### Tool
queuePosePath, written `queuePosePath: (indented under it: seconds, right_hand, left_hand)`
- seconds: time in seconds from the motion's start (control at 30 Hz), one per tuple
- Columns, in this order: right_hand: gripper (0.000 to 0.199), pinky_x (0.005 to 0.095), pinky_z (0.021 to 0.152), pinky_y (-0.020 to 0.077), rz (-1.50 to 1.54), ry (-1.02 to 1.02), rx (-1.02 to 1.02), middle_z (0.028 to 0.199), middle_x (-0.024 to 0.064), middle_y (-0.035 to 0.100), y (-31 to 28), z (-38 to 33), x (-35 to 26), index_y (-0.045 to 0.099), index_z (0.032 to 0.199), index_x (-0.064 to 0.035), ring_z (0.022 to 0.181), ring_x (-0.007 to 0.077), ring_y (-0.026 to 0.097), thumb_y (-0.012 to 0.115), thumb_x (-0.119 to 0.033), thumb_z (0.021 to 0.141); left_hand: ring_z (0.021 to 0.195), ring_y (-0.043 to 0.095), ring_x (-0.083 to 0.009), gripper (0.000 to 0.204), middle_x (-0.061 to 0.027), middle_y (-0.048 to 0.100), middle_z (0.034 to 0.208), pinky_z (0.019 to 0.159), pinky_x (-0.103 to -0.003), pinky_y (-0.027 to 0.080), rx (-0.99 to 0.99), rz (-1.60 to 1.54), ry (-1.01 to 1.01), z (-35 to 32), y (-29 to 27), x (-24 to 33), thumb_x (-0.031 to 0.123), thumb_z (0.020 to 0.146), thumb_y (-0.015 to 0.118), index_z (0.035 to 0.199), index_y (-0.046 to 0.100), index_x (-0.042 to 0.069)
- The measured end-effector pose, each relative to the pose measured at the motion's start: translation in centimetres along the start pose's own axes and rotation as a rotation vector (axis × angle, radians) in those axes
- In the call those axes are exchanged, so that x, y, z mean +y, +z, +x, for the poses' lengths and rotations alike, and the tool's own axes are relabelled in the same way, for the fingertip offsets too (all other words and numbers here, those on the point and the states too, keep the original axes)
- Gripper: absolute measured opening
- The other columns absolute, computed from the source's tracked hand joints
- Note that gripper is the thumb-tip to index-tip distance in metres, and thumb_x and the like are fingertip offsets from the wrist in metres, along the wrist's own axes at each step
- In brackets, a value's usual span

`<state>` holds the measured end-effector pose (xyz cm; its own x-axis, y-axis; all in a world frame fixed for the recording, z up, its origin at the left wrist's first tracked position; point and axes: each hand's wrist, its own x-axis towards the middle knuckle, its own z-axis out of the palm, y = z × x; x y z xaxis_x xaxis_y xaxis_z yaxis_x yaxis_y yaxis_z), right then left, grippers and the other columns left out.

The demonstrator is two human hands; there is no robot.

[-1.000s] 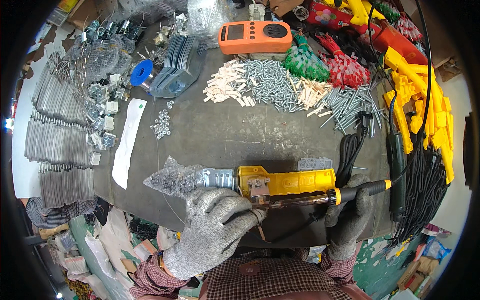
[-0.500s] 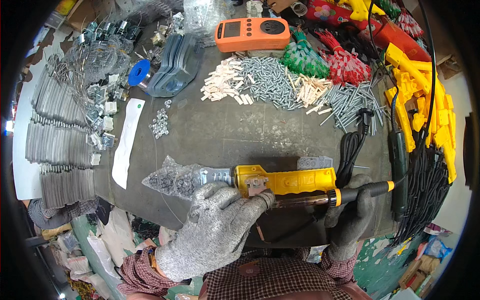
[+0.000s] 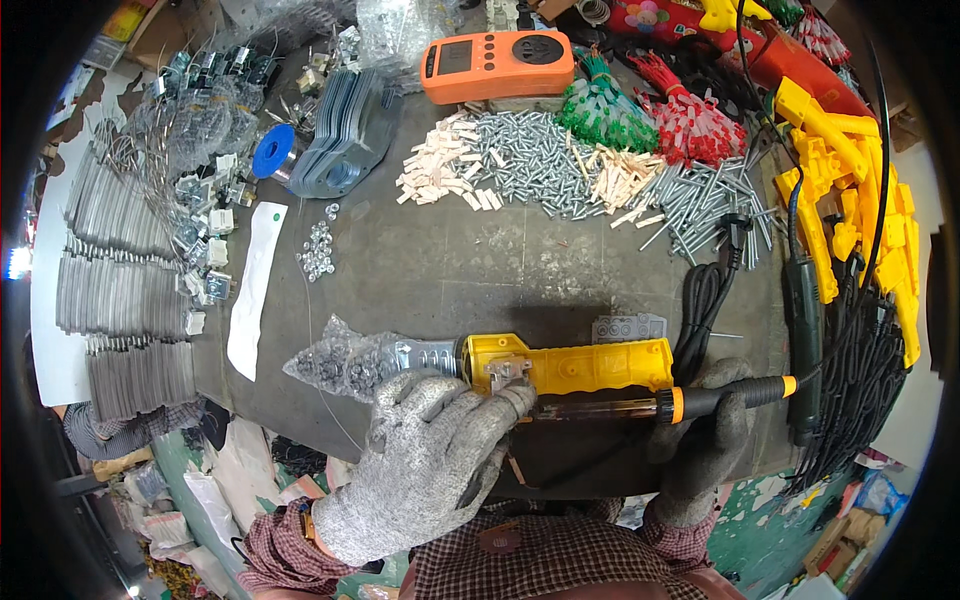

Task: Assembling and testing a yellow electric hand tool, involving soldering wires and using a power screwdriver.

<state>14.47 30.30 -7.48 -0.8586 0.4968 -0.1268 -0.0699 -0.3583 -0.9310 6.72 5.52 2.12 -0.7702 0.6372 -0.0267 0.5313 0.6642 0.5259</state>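
Observation:
My gloved left hand (image 3: 430,450) reaches over the near edge of an open yellow plastic handle shell (image 3: 600,365). Its thumb and finger close on a small metal switch-like part (image 3: 506,370) at the shell's left end; the fingers hide some of it. My gloved right hand (image 3: 715,420) grips a soldering iron (image 3: 715,400) by its black handle with orange bands. The iron's metal barrel points left, just below the shell, with its tip hidden by the left fingers. From the shell's left end extends a shiny metal piece (image 3: 430,355), beside a crumpled clear plastic bag of small parts (image 3: 345,362).
Behind lie heaps of screws (image 3: 535,165), green-tipped leads (image 3: 605,110), red-tipped leads (image 3: 690,130) and an orange meter (image 3: 497,67). Stacked metal plates (image 3: 120,290) line the left. At right are a coiled black cord (image 3: 700,310), a dark tool (image 3: 802,350) and yellow shells (image 3: 890,240).
My left fingers have shifted slightly left along with the metal part in the shell. The soldering iron has moved a little to the right. Digits now show on the orange meter's screen.

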Motion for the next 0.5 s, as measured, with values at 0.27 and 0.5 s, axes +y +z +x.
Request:
queuePosePath:
  seconds: [0.27,0.5]
  right_hand:
    - [0.044,0.0242,0.034,0.0368,-0.025,0.003,-0.005,0.055,0.0065,0.056,-0.4,-0.2,0.2,0.052,0.107,-0.0007,0.037,0.0144,0.049,0.057,-0.044,0.101]
    - [0.045,0.0246,0.033,0.0376,-0.037,-0.017,-0.066,0.055,0.0076,0.056,0.8,0.1,-0.6,0.05,0.105,-0.0005,0.036,0.015,0.049,0.057,-0.045,0.101]
  left_hand:
    - [0.088,0.059,-0.0264,0.055,-0.0046,0.067,0.09,0.089,-0.045,0.041,0.052,-0.011,0.031,-0.8,0.7,-0.5,0.001,0.067,0.075,0.122,0.069,0.007]
    - [0.085,0.056,-0.0288,0.057,-0.0065,0.06,0.085,0.085,-0.045,0.041,-0.05,-0.156,-0.085,0.2,-0.3,-0.2,0.002,0.074,0.07,0.131,0.063,0.006]
